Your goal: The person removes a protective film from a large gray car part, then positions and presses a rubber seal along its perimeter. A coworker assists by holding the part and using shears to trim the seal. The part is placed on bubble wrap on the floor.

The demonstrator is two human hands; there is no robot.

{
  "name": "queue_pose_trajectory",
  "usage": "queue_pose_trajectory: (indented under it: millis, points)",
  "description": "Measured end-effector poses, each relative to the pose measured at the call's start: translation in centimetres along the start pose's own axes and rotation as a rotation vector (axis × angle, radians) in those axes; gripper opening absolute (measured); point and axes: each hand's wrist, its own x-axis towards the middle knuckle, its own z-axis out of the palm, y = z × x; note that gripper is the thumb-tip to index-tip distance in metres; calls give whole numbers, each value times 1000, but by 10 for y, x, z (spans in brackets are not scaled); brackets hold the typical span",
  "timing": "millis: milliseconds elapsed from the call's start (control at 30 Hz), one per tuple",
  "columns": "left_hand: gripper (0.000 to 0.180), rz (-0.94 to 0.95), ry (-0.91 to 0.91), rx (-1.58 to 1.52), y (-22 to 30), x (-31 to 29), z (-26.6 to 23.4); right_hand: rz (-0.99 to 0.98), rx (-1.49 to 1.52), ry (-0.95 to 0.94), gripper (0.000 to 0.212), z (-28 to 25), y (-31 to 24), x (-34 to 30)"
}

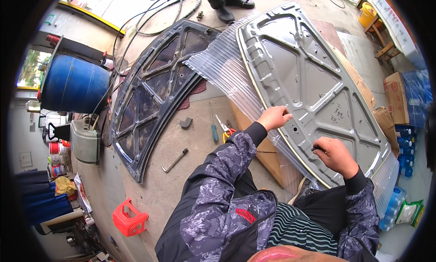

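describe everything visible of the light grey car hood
The light grey car hood lies underside up on a clear ribbed plastic sheet, with cardboard along its right side. It looks like painted metal: a long, curved panel with raised crossing ribs, flat recesses and small holes. A pale strip runs along its left edge, and dark marks are scrawled in one recess. The left hand is over that edge and the right hand over its near part; whether either touches is unclear.
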Motion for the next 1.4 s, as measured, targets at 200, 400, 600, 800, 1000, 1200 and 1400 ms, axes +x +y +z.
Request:
queue_pose_trajectory:
  millis: [200,400,600,800,1000,1200,1400]
  points:
    - [44,-5,5,22,2,-6,-8,4,-27,-29,15,4,-1,6]
    - [45,-5,5,-17,-3,-7,-9,-36,-51,-26,14,3,-6,10]
    - [42,16,27,-14,-4,-2,-9,-11,-87,-54,14,2,-3,8]
    - [41,-5,-11,-39,-4,1,-7,-13,-115,-45,14,6,6,6]
    - [44,-15,-38,-90,-6,4,-6,-24,-120,-44,16,7,14,5]
    - [42,20,-8,-82,-7,7,-1,-31,-79,-44,17,5,21,6]
    - [42,53,9,-128,-11,18,6,-22,-41,-35,16,-2,29,3]
